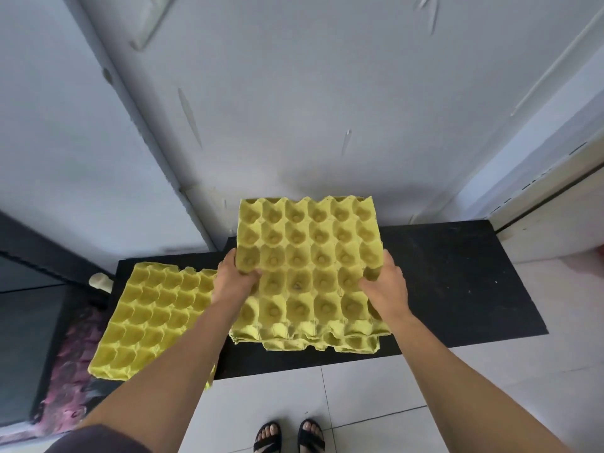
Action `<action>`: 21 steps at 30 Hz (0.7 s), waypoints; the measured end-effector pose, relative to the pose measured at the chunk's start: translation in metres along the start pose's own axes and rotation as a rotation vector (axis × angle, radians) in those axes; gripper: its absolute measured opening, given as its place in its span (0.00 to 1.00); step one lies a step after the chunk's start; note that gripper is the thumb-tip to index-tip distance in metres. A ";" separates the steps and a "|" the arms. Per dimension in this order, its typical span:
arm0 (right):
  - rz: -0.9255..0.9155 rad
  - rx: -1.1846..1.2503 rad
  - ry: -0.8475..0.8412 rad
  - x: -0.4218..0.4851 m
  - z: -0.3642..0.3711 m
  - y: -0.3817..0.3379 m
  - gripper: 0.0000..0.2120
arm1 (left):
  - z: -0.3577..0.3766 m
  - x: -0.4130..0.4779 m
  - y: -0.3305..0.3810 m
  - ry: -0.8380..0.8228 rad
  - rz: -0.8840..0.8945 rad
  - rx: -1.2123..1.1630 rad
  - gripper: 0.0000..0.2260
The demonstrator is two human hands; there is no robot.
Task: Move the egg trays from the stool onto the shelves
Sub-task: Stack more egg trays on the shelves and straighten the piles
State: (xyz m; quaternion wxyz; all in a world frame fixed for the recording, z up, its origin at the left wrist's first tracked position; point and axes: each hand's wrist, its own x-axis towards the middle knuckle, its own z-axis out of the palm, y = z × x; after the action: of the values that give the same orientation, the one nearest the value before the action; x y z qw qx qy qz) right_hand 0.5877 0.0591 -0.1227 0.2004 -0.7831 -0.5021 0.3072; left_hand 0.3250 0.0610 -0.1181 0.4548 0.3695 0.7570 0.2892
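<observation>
**Caller:** While both arms stretch forward, the left hand (233,277) clamps the left rim of a pile of yellow egg trays (310,253), thumb on top and fingers tucked underneath!

**Partner:** And the right hand (385,284)?

**Caller:** Mirror image on the right rim: thumb curled over the cups, fingers below. Both hands are grasping, neither one loose.

**Partner:** Where does that pile sit?

**Caller:** Over the middle of the black shelf (457,282). Its far end is tipped up towards the grey wall (327,109) and its near end is low. Several layers show along the near edge (a little out of line with one another). Whether the lowest layer touches the shelf, I can't tell.

**Partner:** Any more yellow out there?

**Caller:** Yes, a second pile (153,315) lies flat on the shelf's left end, just beside the held one, cups facing up. The left forearm crosses above its right side, and its near corner pokes out past the shelf's front edge.

**Partner:** And down below?

**Caller:** White tiled floor (359,403) in front of the shelf, with two feet in black sandals (268,438) side by side, toes pointing at the shelf.

**Partner:** Far left?

**Caller:** A pink patterned thing (75,371) sits low down beside the shelf's left end, too blurred to name.
</observation>
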 end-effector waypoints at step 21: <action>-0.463 0.143 -0.167 -0.210 -0.043 -0.129 0.35 | -0.202 -0.256 -0.020 0.564 0.288 0.258 0.24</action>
State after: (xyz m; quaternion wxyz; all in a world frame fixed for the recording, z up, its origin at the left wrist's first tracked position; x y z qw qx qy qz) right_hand 0.4670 -0.0783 0.0480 0.2781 -0.6031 -0.6598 0.3516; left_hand 0.2167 -0.1814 0.0728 0.1319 0.4324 0.8234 0.3430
